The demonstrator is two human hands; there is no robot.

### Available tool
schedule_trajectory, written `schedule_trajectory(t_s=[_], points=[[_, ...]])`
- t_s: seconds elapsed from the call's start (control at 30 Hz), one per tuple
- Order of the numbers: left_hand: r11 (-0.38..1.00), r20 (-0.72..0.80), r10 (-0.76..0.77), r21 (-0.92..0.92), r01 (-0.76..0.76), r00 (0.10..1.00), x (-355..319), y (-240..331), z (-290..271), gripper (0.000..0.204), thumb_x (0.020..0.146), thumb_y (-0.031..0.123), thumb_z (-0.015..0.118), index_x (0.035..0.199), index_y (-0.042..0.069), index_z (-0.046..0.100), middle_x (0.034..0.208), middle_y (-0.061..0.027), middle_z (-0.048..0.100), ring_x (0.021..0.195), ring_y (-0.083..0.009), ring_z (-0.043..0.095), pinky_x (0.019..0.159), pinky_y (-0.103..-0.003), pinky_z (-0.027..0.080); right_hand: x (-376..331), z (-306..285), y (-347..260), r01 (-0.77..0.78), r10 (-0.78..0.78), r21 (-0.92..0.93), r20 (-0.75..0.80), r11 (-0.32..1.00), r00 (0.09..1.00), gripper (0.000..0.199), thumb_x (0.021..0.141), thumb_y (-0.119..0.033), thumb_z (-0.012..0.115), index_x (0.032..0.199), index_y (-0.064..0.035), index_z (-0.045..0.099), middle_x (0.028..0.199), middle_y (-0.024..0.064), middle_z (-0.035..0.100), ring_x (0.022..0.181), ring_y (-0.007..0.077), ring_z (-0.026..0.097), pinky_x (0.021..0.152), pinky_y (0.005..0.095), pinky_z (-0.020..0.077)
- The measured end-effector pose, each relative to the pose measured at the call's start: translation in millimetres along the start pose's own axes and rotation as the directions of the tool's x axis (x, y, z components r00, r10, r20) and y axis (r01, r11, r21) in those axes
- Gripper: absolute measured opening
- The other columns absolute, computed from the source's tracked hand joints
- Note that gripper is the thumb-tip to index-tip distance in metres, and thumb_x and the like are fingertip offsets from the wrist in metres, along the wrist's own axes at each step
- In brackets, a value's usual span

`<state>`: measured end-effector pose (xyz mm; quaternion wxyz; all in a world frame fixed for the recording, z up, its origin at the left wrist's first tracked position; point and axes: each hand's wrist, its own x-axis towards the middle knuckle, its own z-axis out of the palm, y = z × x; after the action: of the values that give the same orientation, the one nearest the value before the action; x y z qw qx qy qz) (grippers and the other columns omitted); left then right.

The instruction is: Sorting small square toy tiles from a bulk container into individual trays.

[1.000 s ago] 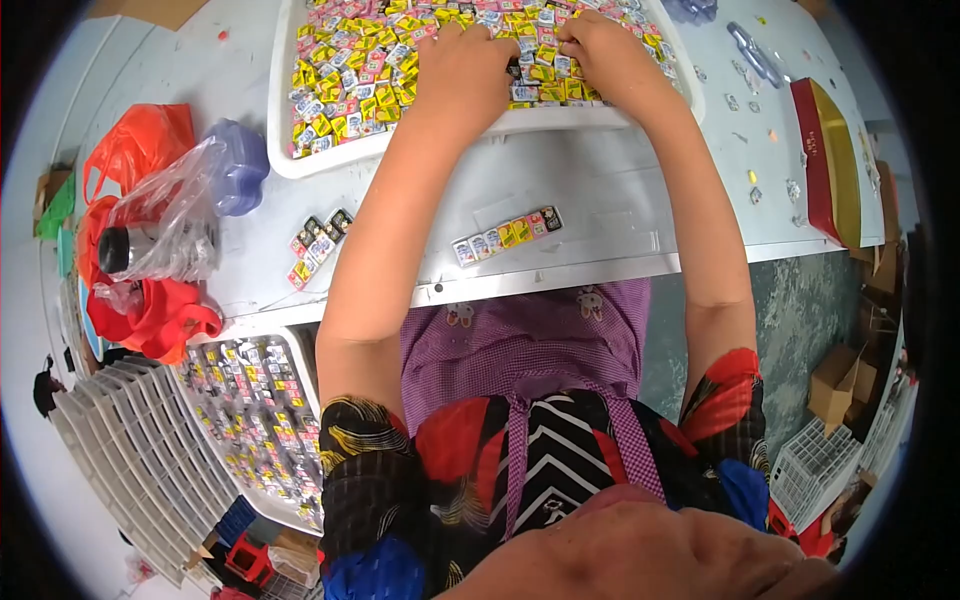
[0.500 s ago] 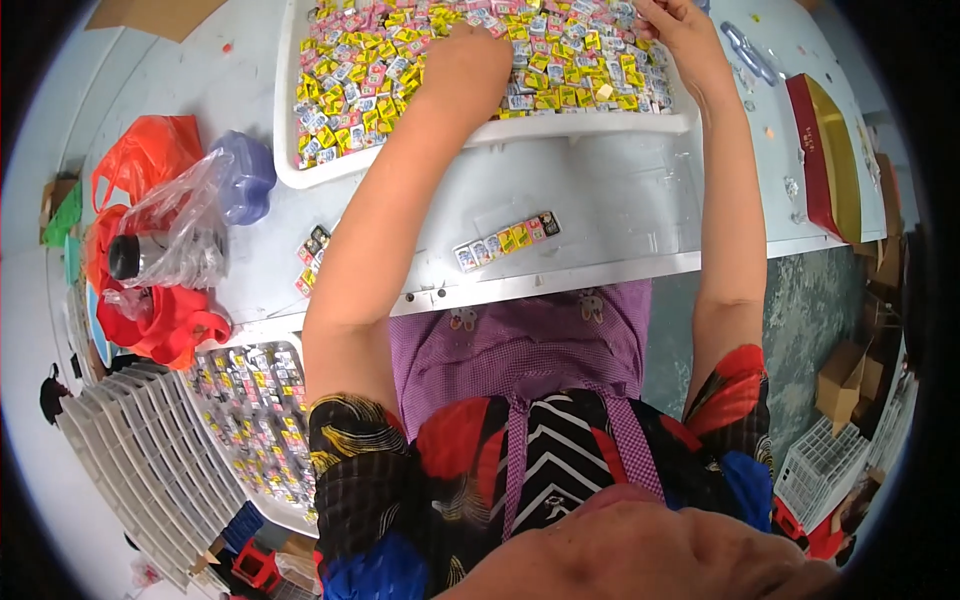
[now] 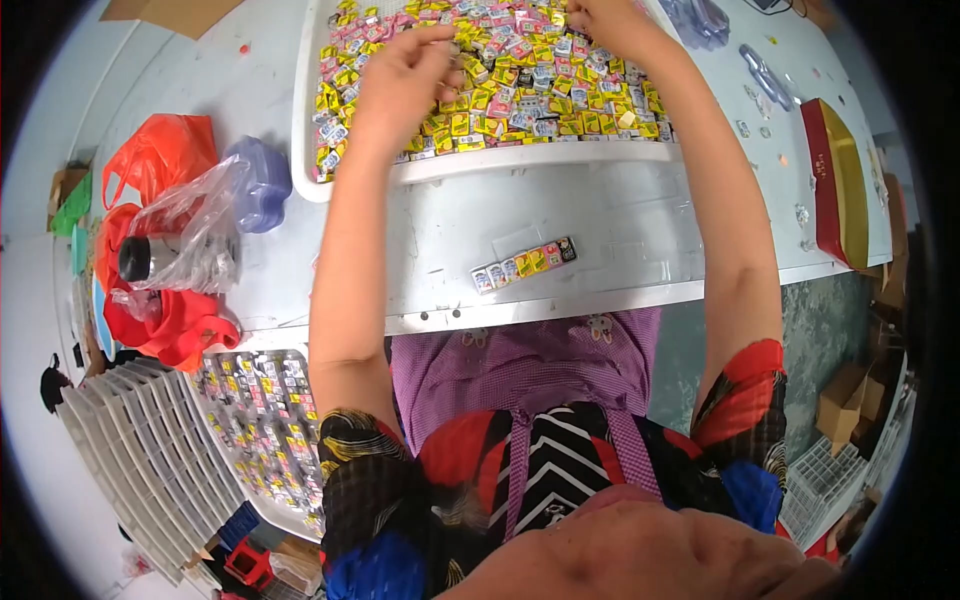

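Note:
A white tray (image 3: 540,158) at the far side of the table is filled with small yellow, pink and white packets (image 3: 520,112), some like tiny boxes. Over its left part hovers my left hand (image 3: 405,90), fingers loosely apart and nothing visible in them. My right hand (image 3: 610,25) is at the tray's far right, its fingers bent and pinched together among the packets; whatever they hold is too small to make out. Nearer me, a short row of joined packets (image 3: 525,265), white, yellow, pink and black, lies slantwise on the table.
To the left are a red plastic bag (image 3: 160,155), purple-blue plastic trays (image 3: 262,185) and a dark-lidded bottle (image 3: 135,258) in clear plastic. A filled tray (image 3: 262,420) sits below the table edge beside stacked white trays (image 3: 140,450). A red-and-gold box (image 3: 835,185) stands at right.
My left hand has lifted off the packets and moved left, its fingers parting. My right hand has reached left and farther into the tray. The view has shifted slightly.

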<state>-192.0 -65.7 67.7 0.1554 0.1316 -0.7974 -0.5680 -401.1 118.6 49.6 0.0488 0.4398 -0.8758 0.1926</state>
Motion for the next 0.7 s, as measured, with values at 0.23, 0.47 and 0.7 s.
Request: schedule_trajectory(t_s=[0.23,0.47,0.7], points=[[0.989,0.088,-0.109,-0.088,0.117,0.99,24.2,10.2,8.1,0.019,0.079,0.01,0.066,0.096,0.002,0.063,0.084,-0.0182,0.065,0.078,-0.0336,0.063,0.071,-0.037,0.051,1.1,-9.7,16.1,-0.145,0.196,-0.175,0.319,0.974,0.927,0.012,0.078,-0.013,0.067,0.085,-0.0046,0.064,0.078,0.0163,0.065,0.075,0.0327,0.062,0.069,0.0424,0.0483],[0.332,0.347,0.169,0.861,-0.385,0.922,41.3,-14.8,68.3,0.023,0.081,0.02,0.066,0.099,0.005,0.069,0.088,-0.0154,0.066,0.078,-0.0293,0.065,0.071,-0.038,0.051,-15.7,-11.0,-13.9,-0.176,0.108,0.239,0.271,0.955,0.956,0.014,0.076,-0.014,0.067,0.08,-0.0029,0.06,0.075,0.0164,0.063,0.071,0.0317,0.06,0.067,0.0392,0.0481],[0.693,0.436,-0.055,0.664,-0.28,0.898,15.1,34.0,63.4,0.017,0.078,0.01,0.06,0.093,0.002,0.063,0.086,-0.0238,0.064,0.087,-0.0363,0.063,0.076,-0.045,0.05,-58.3,-31.1,-30.6,-0.038,0.073,0.426,-0.067,0.904,0.995,0.021,0.082,-0.009,0.062,0.103,-0.0026,0.065,0.086,0.0181,0.064,0.081,0.0335,0.062,0.075,0.0402,0.0491]])
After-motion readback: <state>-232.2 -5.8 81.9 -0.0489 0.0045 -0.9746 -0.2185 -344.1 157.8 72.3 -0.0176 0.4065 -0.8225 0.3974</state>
